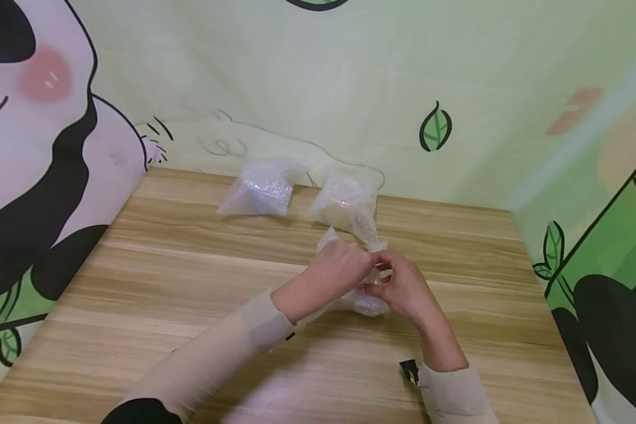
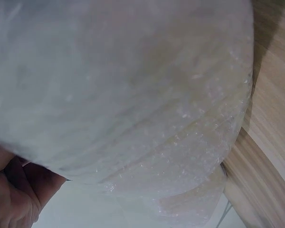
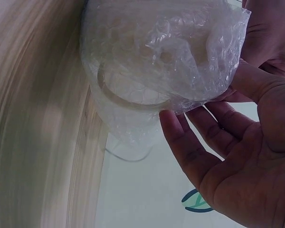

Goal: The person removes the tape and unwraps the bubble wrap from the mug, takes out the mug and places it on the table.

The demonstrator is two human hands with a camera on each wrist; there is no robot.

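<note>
A bubble-wrapped item [image 1: 368,304] sits on the wooden table between the two hands. My left hand [image 1: 340,266] reaches over it from the left, fingers curled, gripping the top of the wrap. From the right, my right hand [image 1: 407,290] pinches the wrap's edge between thumb and fingers. In the right wrist view, clear bubble wrap [image 3: 180,57] covers something with a pale round rim; what it is cannot be made out. The left wrist view is mostly filled by blurred bubble wrap [image 2: 133,109], with part of the left hand [image 2: 14,199] at lower left.
Two more bubble-wrapped parcels lie near the back edge: one with something bluish inside [image 1: 265,188], one with something pale and round [image 1: 344,200]. The wooden table [image 1: 153,282] meets a green printed backdrop [image 1: 350,76]. A small black item [image 1: 409,371] is beside the right sleeve.
</note>
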